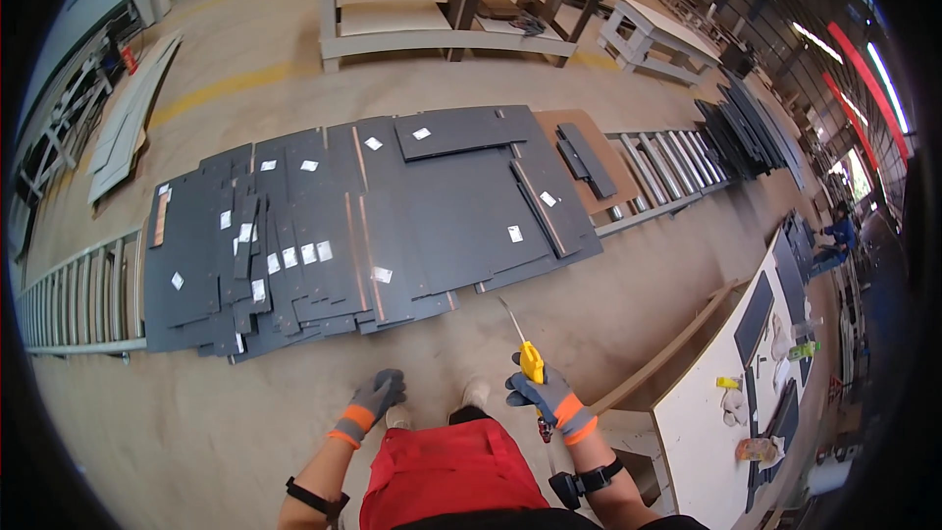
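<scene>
Right grip point(549, 395) closing gloved fingers round a yellow-handled tool point(526, 351), blade pointing up and away, clear of the body. Left grip point(376, 397) hanging loosely curled, holding nothing. Beyond, dark grey panels point(373, 226) lying overlapped across a roller conveyor point(78, 299), labels upward for reading.

Bright even daylight, sharp centre, fisheye-bent dark rim.

Small white rectangular labels point(310, 253) dot the dark grey panels point(442, 206) stacked on the floor.
</scene>
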A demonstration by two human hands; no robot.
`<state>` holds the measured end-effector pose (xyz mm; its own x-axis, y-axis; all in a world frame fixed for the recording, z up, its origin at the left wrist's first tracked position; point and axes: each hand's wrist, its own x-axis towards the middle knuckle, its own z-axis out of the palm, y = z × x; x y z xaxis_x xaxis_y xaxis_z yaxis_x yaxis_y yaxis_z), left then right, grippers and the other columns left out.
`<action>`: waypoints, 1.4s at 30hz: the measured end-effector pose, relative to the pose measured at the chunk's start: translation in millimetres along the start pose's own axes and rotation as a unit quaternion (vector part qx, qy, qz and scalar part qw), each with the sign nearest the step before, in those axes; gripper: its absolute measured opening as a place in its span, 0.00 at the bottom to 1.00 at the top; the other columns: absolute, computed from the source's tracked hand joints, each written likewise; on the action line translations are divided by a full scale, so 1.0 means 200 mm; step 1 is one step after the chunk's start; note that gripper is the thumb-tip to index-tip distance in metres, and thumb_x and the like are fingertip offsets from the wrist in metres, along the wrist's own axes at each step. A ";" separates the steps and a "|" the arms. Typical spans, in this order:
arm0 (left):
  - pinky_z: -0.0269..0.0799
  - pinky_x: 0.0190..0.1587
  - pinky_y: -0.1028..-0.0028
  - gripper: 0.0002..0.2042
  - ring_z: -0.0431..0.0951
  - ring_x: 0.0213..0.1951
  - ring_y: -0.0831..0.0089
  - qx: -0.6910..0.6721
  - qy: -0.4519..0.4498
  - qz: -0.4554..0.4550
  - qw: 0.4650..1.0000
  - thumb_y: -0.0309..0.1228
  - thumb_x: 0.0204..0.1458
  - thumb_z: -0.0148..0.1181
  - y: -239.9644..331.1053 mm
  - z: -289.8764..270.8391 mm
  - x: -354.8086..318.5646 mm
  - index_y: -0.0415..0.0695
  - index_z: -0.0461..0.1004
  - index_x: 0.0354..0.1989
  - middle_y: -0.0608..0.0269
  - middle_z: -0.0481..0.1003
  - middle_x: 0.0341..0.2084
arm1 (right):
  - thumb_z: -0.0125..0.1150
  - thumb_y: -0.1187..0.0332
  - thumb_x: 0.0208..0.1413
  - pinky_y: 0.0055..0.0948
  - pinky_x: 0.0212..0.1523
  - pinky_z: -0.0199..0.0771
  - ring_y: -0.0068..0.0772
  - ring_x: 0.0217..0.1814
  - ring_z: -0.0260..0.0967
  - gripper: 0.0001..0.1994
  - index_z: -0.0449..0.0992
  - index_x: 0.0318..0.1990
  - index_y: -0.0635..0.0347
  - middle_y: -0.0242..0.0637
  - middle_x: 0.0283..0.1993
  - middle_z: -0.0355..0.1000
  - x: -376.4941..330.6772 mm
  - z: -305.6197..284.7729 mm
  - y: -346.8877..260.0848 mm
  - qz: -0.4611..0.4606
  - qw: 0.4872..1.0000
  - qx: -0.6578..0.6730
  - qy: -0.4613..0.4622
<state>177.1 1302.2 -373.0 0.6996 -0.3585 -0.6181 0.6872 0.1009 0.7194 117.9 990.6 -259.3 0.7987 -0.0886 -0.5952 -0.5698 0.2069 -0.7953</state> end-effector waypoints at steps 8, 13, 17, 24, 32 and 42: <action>0.75 0.46 0.69 0.18 0.79 0.39 0.62 0.223 -0.112 0.082 0.965 0.33 0.62 0.45 -0.28 0.45 0.81 0.34 0.66 0.55 0.50 0.75 0.42 | 0.56 0.74 0.54 0.21 0.28 0.75 0.21 0.29 0.68 0.23 0.63 0.58 0.65 0.31 0.34 0.69 0.44 -0.44 -0.26 0.001 0.999 0.021 0.050; 0.75 0.45 0.68 0.17 0.79 0.40 0.62 0.207 -0.125 -0.042 0.969 0.33 0.61 0.46 0.03 0.85 0.96 0.33 0.67 0.52 0.50 0.76 0.41 | 0.55 0.75 0.55 0.21 0.25 0.70 0.20 0.29 0.66 0.22 0.64 0.58 0.63 0.30 0.34 0.68 0.62 -0.76 -0.38 0.025 0.999 0.028 0.028; 0.73 0.46 0.68 0.19 0.78 0.42 0.62 0.258 -0.085 -0.065 0.960 0.40 0.59 0.48 -0.22 0.84 1.39 0.38 0.70 0.51 0.52 0.76 0.42 | 0.54 0.76 0.55 0.22 0.25 0.69 0.20 0.29 0.64 0.21 0.64 0.57 0.61 0.29 0.34 0.67 0.70 -0.95 -0.41 0.086 0.996 0.007 -0.037; 0.73 0.41 0.69 0.19 0.78 0.40 0.64 0.276 -0.147 -0.030 0.949 0.43 0.57 0.51 -0.06 1.08 1.66 0.40 0.72 0.46 0.53 0.77 0.37 | 0.52 0.77 0.54 0.22 0.25 0.69 0.20 0.29 0.64 0.21 0.64 0.58 0.62 0.30 0.33 0.67 0.95 -1.33 -0.45 0.112 0.990 0.047 0.076; 0.73 0.30 0.73 0.15 0.77 0.29 0.71 0.192 -0.099 -0.166 0.962 0.42 0.59 0.52 -0.07 1.17 1.99 0.41 0.74 0.38 0.62 0.74 0.27 | 0.59 0.69 0.53 0.23 0.33 0.75 0.20 0.30 0.69 0.25 0.64 0.59 0.61 0.30 0.34 0.69 1.19 -1.34 -0.70 0.204 0.973 -0.066 -0.084; 0.67 0.55 0.64 0.22 0.73 0.52 0.54 0.376 0.084 -0.131 0.913 0.48 0.55 0.50 0.03 0.90 2.48 0.46 0.74 0.51 0.51 0.76 0.46 | 0.57 0.75 0.54 0.22 0.26 0.72 0.21 0.29 0.67 0.22 0.66 0.58 0.62 0.29 0.33 0.68 1.71 -1.35 -1.04 0.097 0.995 0.022 -0.022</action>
<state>492.6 957.5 -617.4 0.5938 -0.1246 -0.7949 0.5506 -0.6574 0.5144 456.3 655.0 -328.5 0.6835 0.0001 -0.7300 -0.7052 0.2584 -0.6603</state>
